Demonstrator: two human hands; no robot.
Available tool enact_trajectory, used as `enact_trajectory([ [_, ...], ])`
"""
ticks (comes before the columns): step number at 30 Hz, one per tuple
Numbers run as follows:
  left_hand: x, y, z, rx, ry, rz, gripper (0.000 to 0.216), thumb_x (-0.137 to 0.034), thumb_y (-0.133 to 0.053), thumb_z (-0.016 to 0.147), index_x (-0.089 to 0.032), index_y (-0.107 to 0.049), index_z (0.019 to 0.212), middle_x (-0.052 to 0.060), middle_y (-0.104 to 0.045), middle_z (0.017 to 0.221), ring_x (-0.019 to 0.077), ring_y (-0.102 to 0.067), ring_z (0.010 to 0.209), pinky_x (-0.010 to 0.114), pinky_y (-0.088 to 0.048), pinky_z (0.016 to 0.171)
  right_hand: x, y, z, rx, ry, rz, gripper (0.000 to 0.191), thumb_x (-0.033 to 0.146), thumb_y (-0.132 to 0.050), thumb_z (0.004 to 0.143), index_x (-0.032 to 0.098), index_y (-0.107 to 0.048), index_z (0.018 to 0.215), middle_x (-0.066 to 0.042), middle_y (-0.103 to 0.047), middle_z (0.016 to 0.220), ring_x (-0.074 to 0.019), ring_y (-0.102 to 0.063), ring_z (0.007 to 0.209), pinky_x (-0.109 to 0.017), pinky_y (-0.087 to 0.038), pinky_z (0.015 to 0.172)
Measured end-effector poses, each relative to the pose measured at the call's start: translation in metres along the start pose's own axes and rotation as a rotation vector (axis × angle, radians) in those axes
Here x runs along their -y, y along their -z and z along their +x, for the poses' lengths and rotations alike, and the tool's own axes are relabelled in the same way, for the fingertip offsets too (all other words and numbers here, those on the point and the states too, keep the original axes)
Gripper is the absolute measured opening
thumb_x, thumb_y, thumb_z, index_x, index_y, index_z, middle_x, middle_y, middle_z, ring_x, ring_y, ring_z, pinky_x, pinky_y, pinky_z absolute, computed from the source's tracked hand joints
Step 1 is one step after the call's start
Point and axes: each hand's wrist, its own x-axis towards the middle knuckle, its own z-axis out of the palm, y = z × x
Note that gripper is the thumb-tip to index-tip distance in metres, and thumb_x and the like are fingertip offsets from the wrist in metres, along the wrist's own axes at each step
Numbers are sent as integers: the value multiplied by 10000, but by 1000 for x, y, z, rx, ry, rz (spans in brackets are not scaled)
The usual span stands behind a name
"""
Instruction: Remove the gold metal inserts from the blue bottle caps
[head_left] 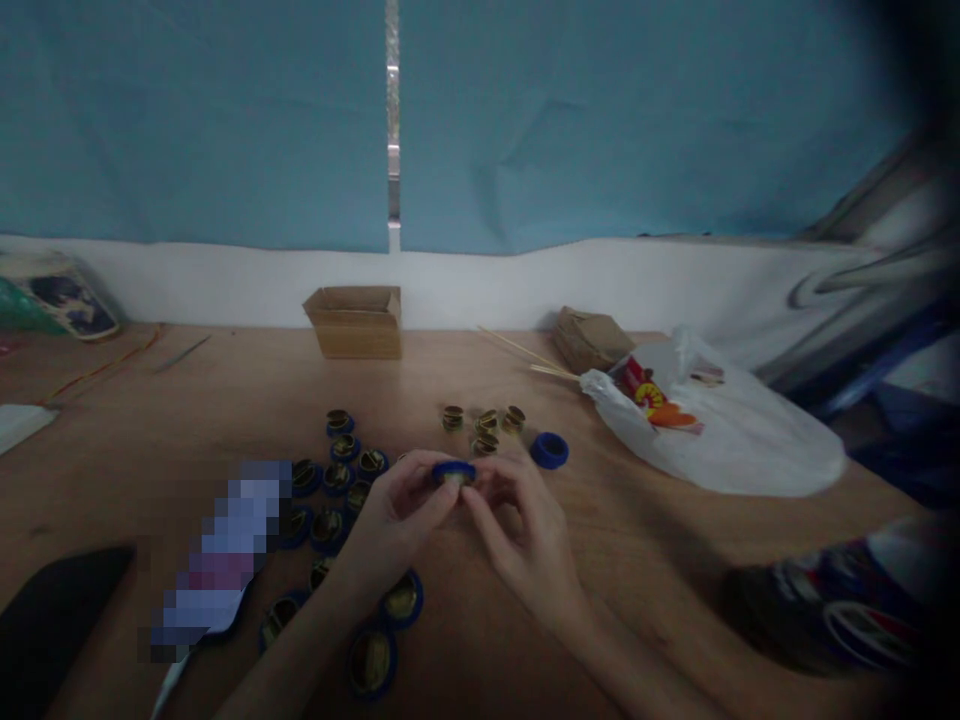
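Blue cap, above the table's middle, pinched at its rim between fingertips of left hand and right hand. Likely light, rigid, smooth-sided; best gripped across the rim.

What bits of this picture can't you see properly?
- Head view: fingers of the left hand and right hand cover the underside of the blue cap.
- Head view: a pixelated patch hides whatever lies left of the caps.
- Head view: the white bag hides its contents.
- Head view: the black thing bottom-left is cut off by the edge.
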Motion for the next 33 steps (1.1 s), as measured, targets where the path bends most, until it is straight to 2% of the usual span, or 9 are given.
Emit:
enact_trajectory([
  [7,1,-5,-3,6,-110,-6,86,-202,-634,836,-178,-611,915,41,-630,893,175,-618,875,301,-491,799,1,-1,-2,-43,63,-90,230,103,-510,891,245,-524,1072,-44,-563,924,-178,-574,782,-331,-533,669],
  [16,11,-4,-4,26,-188,80,130,-192,-592,870,-195,-595,1000,72,-645,1014,214,-632,1005,352,-494,892,-4,1,-1,64,82,-74,186,67,-427,888,224,-438,987,-44,-483,908,-184,-511,818,-333,-490,690],
  [20,8,-4,-6,-11,-219,192,139,-208,-573,884,-200,-603,1020,67,-650,1003,206,-632,973,337,-496,872,-3,1,0,54,55,-44,194,89,-447,898,216,-431,1044,-63,-459,1002,-186,-502,872,-351,-481,745],
  [24,10,-5,-6,-13,-239,262,164,-196,-542,901,-211,-584,1059,65,-652,1027,201,-632,974,328,-501,860,-6,2,0,78,80,-62,155,97,-437,903,214,-410,1003,-60,-438,983,-198,-478,899,-364,-465,762],
  [28,15,-6,-5,-96,-406,441,243,-135,-534,894,-231,-528,1117,81,-618,1177,203,-609,1084,341,-500,911,-12,0,-1,84,115,-83,129,100,-413,912,211,-391,975,-54,-418,970,-190,-462,870,-349,-461,734],
  [30,15,-5,-5,-109,-523,591,239,-99,-532,891,-231,-536,1089,83,-610,1199,199,-589,1130,341,-487,942,-13,0,-1,78,114,-96,121,102,-413,918,209,-393,968,-54,-416,968,-188,-460,868,-345,-462,734],
  [33,14,-3,-5,-118,-614,775,246,-77,-539,888,-225,-552,1083,89,-621,1186,194,-590,1136,333,-487,955,-13,2,0,60,119,-132,138,87,-427,912,205,-400,979,-59,-422,976,-192,-464,885,-349,-466,748],
])
